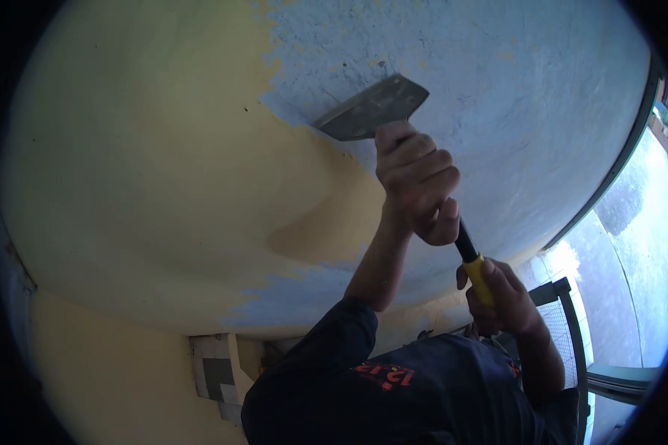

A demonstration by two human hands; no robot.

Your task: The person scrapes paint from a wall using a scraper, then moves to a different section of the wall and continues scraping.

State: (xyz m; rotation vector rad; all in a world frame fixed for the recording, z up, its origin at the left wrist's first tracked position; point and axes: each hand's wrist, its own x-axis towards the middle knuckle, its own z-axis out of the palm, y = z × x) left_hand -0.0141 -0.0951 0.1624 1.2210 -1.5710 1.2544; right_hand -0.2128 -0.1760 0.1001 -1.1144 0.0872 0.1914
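A long-handled scraper [378, 107] with a wide grey blade lies against the painted wall. My left hand [419, 178] is closed around its shaft just behind the blade. Lower down, my right hand [501, 297] wraps the yellow and black handle [479, 278]. The blade's left corner sits at the ragged border between yellow paint [163, 148] and a bare pale blue-grey surface [527, 126]. Some yellow flecks show on the blue-grey part. A shadow of my arm falls on the yellow paint below the blade.
A dark edge strip [631, 148] curves along the wall's right side, with a bright grey surface [631, 245] beyond it. At lower right stands a dark frame with mesh [555, 319]. Grey and white tiles [217, 371] show at lower left, beside a pale upright edge.
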